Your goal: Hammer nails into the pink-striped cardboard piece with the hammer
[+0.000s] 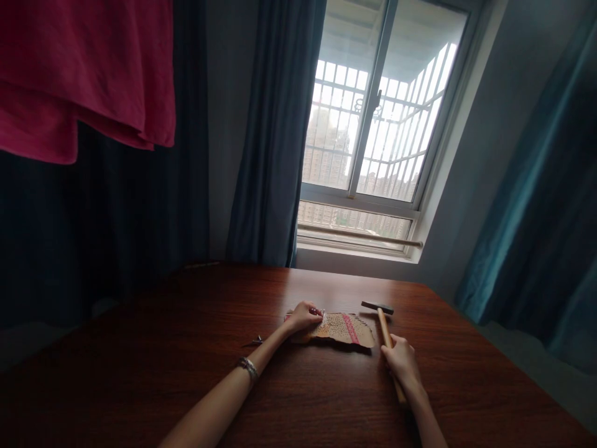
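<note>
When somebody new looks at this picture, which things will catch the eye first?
The bright sliding window, upper right of centre, probably comes first, then the magenta cloth hanging at upper left. Below, over the brown table, the right hand grips a hammer, and the left hand is at the left end of a ragged cardboard piece.

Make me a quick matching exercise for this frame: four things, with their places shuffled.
Things
1. hammer
2. pinkish-red cloth
3. cardboard piece
4. bracelet

Places
A. hanging at the picture's upper left
B. around the left arm
C. in the right hand's grip
D. on the table, at the left hand's fingertips

Pairs: 1-C, 2-A, 3-D, 4-B
</note>
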The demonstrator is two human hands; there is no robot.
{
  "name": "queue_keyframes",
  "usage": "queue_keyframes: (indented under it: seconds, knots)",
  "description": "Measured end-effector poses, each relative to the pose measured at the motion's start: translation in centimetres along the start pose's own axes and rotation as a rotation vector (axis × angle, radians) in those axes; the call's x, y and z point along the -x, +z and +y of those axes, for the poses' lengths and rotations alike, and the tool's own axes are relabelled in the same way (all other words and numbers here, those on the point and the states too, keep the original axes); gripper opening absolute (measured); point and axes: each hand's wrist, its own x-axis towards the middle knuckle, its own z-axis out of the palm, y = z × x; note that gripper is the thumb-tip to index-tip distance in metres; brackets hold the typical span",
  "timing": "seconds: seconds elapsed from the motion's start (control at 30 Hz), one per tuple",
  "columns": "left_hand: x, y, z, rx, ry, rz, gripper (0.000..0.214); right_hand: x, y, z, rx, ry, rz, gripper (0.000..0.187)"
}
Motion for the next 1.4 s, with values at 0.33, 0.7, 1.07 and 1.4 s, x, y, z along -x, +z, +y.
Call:
queue_keyframes:
  seconds: [0.33, 0.7, 1.07, 1.4]
  knots:
    - [0.0, 0.2, -0.1, -0.045, -0.010, 0.019, 0.025, 0.0, -0.2, -0.3, -0.059, 0.047, -0.088, 0.038]
    - [0.1, 0.1, 0.0, -0.047, -0.021, 0.009, 0.027, 0.3, -1.0, -0.2, 0.255, 0.041, -0.017, 0.040]
    - [-0.2, 0.4, -1.1, -0.002, 0.044, 0.021, 0.027, -0.1, 0.0, 0.8, 0.394, 0.043, -0.007, 0.041]
    - [0.0, 0.3, -0.4, -0.022, -0.003, 0.010, 0.027, 0.6, 0.3, -0.2, 0.504, 0.060, 0.138, 0.052]
